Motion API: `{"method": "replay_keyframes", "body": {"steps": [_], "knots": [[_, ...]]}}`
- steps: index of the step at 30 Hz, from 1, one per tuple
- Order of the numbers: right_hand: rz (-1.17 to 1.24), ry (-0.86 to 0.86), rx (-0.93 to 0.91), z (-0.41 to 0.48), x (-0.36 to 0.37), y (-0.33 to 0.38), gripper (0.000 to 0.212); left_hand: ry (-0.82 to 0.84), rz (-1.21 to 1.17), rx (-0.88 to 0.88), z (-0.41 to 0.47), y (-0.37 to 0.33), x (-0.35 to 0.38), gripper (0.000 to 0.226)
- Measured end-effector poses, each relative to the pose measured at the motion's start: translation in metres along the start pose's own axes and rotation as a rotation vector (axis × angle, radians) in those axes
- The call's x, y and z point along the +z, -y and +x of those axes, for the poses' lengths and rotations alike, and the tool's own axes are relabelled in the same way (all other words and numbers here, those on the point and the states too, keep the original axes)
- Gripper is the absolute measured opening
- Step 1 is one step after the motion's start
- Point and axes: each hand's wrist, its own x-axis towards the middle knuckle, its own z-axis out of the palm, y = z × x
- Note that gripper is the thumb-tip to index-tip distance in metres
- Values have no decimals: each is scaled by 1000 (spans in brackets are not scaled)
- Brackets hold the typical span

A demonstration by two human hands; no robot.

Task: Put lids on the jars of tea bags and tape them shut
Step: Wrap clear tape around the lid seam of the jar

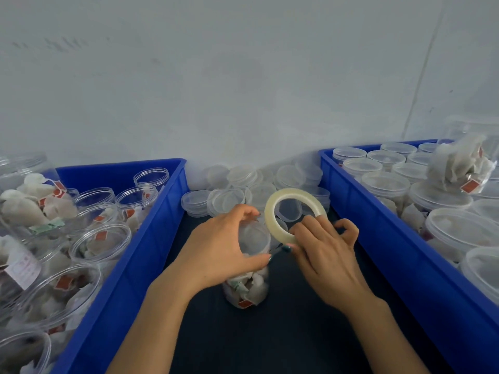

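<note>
Clear plastic jar of tea bags (248, 290) stands upright on the dark tabletop (270, 344) between two blue plastic crates, with a translucent round lid (253, 238) on top. The left hand (224, 247) clamps the lid end, thumb and fingers curled round it. The right hand (324, 252) grasps the pale translucent tape roll (270, 209), tilted, just beside the lid. Can't tell if tape touches the jar. In the left blue crate (129, 279): open jars of tea bags. In the right blue crate (391, 252): lidded jars. Loose clear lids (229, 201) are piled behind.

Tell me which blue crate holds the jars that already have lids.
The right crate: its jars are capped, while the left crate holds open jars.
</note>
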Motion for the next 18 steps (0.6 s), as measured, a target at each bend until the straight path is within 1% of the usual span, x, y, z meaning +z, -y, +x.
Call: {"method": "replay_keyframes", "body": {"steps": [4,8,12,15,18], "knots": [[-23,-67,80,2,-1,0,47,140,-151,-5,-1,7,-6,77],[-36,-70,111,2,3,8,50,194,-234,40,-2,6,-6,74],[-12,-48,110,2,7,11,41,115,-157,68,0,-2,3,70],[6,-26,106,2,8,12,40,-22,-108,64,1,-7,12,59],[23,30,80,2,6,8,39,-64,-125,77,-1,-5,14,49]]}}
